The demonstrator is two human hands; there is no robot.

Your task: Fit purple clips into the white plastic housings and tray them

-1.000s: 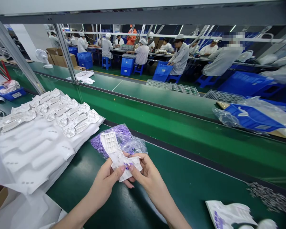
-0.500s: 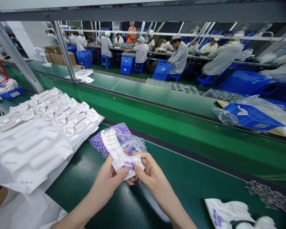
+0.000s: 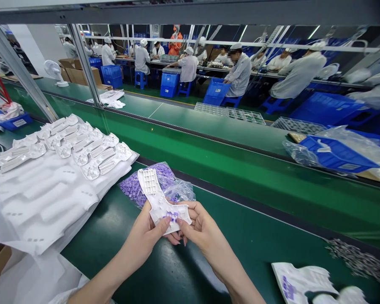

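Note:
A white moulded plastic part (image 3: 155, 198) with a ribbed upper end is held over the dark green bench by both my hands. My left hand (image 3: 144, 236) pinches its lower left edge. My right hand (image 3: 201, 230) grips its lower right edge, the thumb pressing small purple pieces (image 3: 172, 216) seated in the part. Just behind it lies a clear bag of purple pieces (image 3: 164, 179).
A white tray (image 3: 44, 198) with several white parts (image 3: 85, 147) along its back sits at left. Another white part with purple pieces (image 3: 300, 283) lies at lower right beside a pile of small grey items (image 3: 361, 261). A green conveyor (image 3: 240, 164) runs behind; a blue bin (image 3: 335, 154) and seated workers stand beyond.
The part and both hands have stayed nearly in place; the part has tipped slightly and the purple pieces now show more clearly under my right thumb.

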